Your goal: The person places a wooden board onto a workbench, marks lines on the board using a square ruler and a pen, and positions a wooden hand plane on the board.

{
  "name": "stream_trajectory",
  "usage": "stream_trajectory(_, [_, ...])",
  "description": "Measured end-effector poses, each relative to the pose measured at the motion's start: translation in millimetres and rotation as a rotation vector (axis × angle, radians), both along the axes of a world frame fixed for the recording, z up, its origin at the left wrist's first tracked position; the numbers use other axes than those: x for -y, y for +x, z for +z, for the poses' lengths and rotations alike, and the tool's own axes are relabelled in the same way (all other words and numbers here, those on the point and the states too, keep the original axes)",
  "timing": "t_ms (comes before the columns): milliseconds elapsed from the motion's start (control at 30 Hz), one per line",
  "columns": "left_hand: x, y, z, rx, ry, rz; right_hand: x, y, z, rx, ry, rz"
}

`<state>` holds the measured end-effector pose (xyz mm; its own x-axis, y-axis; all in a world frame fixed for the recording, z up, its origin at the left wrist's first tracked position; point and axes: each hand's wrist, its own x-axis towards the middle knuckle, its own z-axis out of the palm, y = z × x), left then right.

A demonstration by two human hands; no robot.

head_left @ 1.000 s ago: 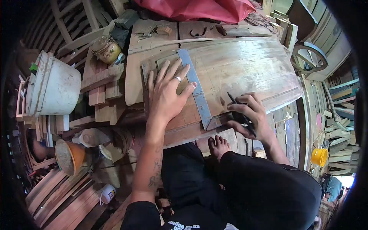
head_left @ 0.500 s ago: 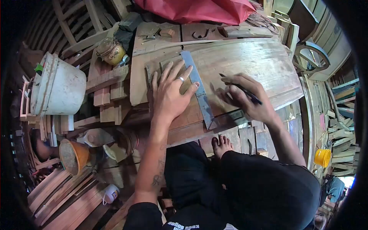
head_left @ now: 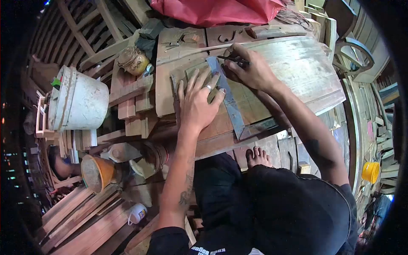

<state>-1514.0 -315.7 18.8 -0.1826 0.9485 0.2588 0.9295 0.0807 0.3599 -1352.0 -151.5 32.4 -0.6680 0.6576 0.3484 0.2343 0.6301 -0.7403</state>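
My left hand lies with fingers spread on a wooden piece at the left of the board, its fingertips against the metal ruler. The ruler slants across the wide wooden board. My right hand is closed around a dark pen, whose tip points left near the ruler's far end. A ring sits on one of my left fingers.
A white bucket and a jar stand on the left, above an orange container. Red cloth lies beyond the board. A yellow bucket is at the right.
My right hand has moved with the pen from the board's near edge to the ruler's far end. My left hand stays spread beside the ruler. The whole view has shifted slightly.
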Motion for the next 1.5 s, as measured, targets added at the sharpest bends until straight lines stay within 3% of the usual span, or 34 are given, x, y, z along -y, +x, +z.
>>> stream_trajectory(600, [-1, -2, 0, -0.010, -0.007, -0.010, 17, 16, 9, 0.009, -0.080, 0.055])
stream_trajectory(1067, [-1, -1, 1, 0.014, -0.004, -0.012, 12, 3, -3, -0.005, 0.045, -0.102])
stream_trajectory(1233, [-1, -1, 1, 0.016, 0.003, -0.010, 25, 15, 9, -0.002, -0.153, -0.011])
stream_trajectory(1500, [-1, -2, 1, -0.007, -0.007, -0.009, 25, 15, 1, -0.041, -0.087, -0.052])
